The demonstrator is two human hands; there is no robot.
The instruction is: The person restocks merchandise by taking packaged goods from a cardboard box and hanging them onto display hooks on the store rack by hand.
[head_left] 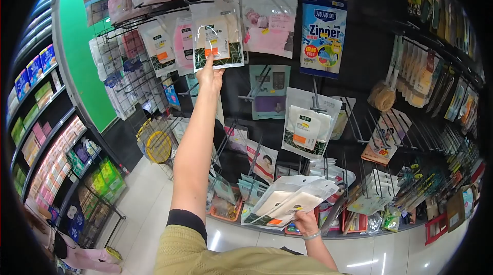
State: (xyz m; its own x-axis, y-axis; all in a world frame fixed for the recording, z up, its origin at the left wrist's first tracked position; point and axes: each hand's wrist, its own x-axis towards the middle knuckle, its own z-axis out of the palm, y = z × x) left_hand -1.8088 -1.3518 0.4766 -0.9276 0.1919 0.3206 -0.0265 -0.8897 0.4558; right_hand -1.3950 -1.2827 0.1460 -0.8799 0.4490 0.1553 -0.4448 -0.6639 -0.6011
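My left hand (209, 76) reaches up with its arm stretched out. Its fingers pinch the lower edge of a clear-fronted cloth packet (217, 23), which has a white label, an orange patch and a dark patterned bottom. This packet is at the upper hook row, in front of similar packets (156, 49). Low on the right, my right hand (307, 223) grips several cloth packets (287, 200) of the same look, fanned and tilted. Above them a matching packet (306, 130) hangs from a hook. The tips of my right fingers are partly hidden.
A blue zipper bag packet (322, 36) and a pink packet (269, 26) hang to the right of my left hand. Metal hooks (359, 128) stick out from the black rack. Stocked shelves (51, 136) stand at left, where part of a person in pink trousers (87, 252) shows.
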